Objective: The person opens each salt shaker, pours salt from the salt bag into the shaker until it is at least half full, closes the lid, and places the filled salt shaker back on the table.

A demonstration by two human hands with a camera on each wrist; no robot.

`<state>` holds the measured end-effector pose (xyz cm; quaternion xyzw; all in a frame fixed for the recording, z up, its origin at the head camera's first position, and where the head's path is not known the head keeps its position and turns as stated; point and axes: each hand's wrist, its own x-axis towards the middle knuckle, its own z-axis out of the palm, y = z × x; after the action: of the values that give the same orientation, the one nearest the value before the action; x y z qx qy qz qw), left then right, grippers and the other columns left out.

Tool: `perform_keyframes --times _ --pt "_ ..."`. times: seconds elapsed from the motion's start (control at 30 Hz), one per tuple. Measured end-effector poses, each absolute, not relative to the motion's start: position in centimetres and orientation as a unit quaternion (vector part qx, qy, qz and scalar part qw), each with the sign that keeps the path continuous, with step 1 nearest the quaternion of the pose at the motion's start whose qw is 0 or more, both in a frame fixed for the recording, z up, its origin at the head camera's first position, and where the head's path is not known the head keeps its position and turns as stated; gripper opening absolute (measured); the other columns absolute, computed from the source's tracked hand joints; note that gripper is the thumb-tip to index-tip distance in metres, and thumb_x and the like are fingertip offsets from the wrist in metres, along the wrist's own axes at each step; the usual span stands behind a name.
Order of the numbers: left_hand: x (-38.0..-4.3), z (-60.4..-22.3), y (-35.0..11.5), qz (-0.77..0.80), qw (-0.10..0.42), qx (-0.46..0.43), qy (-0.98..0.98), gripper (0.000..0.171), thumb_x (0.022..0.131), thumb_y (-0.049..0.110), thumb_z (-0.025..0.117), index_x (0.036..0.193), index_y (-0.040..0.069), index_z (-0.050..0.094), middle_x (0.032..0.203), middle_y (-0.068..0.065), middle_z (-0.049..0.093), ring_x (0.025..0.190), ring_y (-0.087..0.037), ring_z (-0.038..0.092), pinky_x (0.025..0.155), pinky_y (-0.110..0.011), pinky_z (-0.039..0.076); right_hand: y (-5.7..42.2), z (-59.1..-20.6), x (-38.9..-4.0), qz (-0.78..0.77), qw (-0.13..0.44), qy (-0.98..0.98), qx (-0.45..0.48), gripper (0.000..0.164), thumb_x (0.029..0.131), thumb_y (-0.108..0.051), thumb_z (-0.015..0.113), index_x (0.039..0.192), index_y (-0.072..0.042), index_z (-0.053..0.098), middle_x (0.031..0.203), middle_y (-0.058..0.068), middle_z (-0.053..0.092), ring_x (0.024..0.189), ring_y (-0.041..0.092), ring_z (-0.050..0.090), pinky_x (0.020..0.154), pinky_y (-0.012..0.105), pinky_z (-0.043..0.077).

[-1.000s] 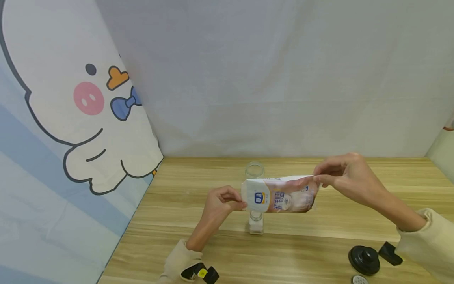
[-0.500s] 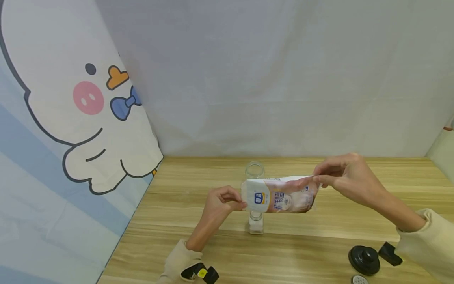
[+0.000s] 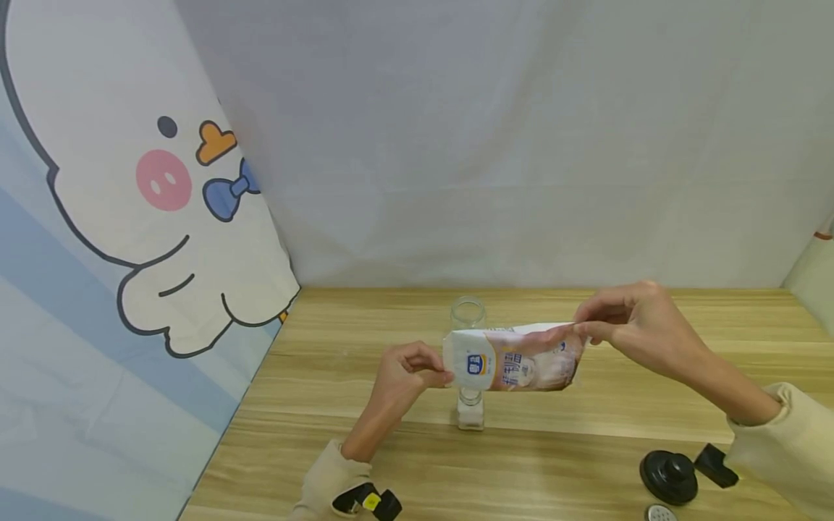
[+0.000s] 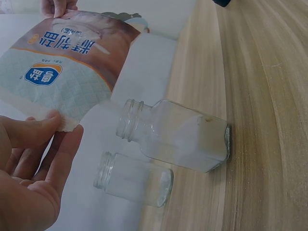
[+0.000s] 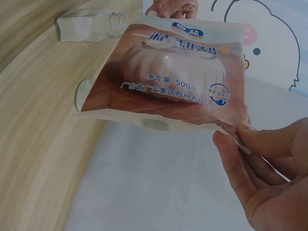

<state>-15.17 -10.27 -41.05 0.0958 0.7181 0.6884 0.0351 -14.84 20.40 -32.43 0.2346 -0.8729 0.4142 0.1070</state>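
Both hands hold a printed salt bag point(image 3: 521, 362) sideways above the table. My left hand point(image 3: 407, 380) pinches its white end between thumb and fingers. At the brown end, my right hand point(image 3: 641, 329) pinches the upper corner, keeping that end higher. In the left wrist view, a faint white stream of salt point(image 4: 102, 107) runs from the bag's open edge to the mouth of a square glass jar point(image 4: 187, 137). White salt lies in this jar. Behind it stands a second, round glass jar point(image 4: 132, 178), apparently with little or nothing inside. From the head, the bag partly hides both jars.
A black round lid point(image 3: 669, 477) lies on the wooden table point(image 3: 554, 463) at the near right. Beside it is a silver disc with holes point(image 3: 661, 513), cut by the frame edge. A grey cloth point(image 3: 521, 145) hangs behind, and a cartoon-printed cloth point(image 3: 85, 289) covers the left side.
Almost nothing differs. Hands and bag keep their places, with only a very slight shift of the bag's surface.
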Motion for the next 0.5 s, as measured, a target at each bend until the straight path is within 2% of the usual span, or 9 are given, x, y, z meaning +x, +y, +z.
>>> perform_keyframes --times 0.1,0.5 --pt "-14.56 -39.95 -10.16 0.688 0.037 0.099 0.718 0.014 0.070 -0.014 0.071 0.077 -0.013 0.059 0.077 -0.019 0.067 0.072 -0.021 0.066 0.067 -0.036 0.059 20.38 -32.34 -14.79 0.411 0.108 -0.874 0.235 0.013 0.082 0.001 0.069 0.079 -0.011 0.071 0.074 -0.002 0.068 0.059 0.011 0.063 0.052 0.027 0.053" --pt "-14.42 -39.71 -10.22 0.691 0.041 0.098 0.715 0.014 0.071 -0.014 0.071 0.077 -0.013 0.059 0.076 -0.017 0.067 0.071 -0.020 0.066 0.067 -0.036 0.058 20.32 -31.97 -14.61 0.411 0.108 -0.874 0.237 0.012 0.083 0.001 0.069 0.079 -0.011 0.071 0.074 -0.001 0.068 0.060 0.011 0.063 0.053 0.027 0.053"
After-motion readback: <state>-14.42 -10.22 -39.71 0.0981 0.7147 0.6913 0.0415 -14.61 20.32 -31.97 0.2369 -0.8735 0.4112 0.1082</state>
